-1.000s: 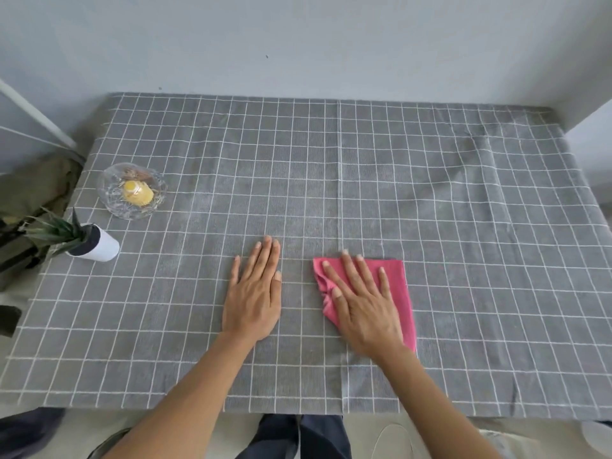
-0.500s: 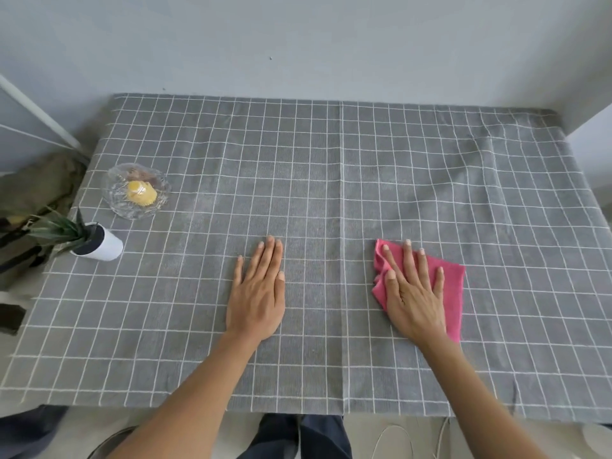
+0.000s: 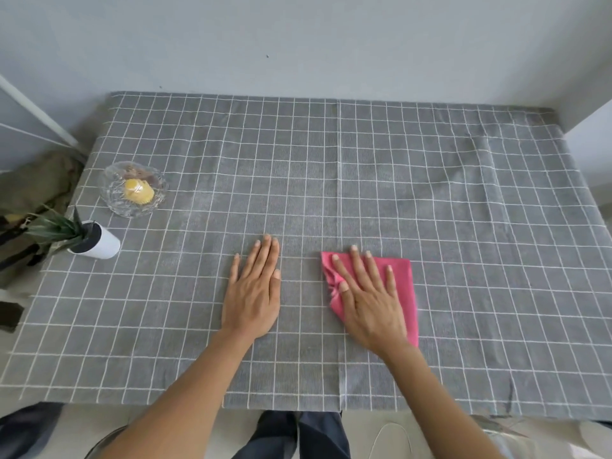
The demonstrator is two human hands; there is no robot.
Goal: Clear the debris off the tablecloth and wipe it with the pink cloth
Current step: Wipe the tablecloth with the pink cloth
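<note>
Near the front edge of the grey white-checked tablecloth, the right hand presses flat, fingers spread, on the folded pink cloth. Just beside it, the left hand lies open-palmed, holding nothing.

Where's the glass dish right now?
In the head view, the glass dish sits on the tablecloth at far left, just behind the small potted plant.
</note>
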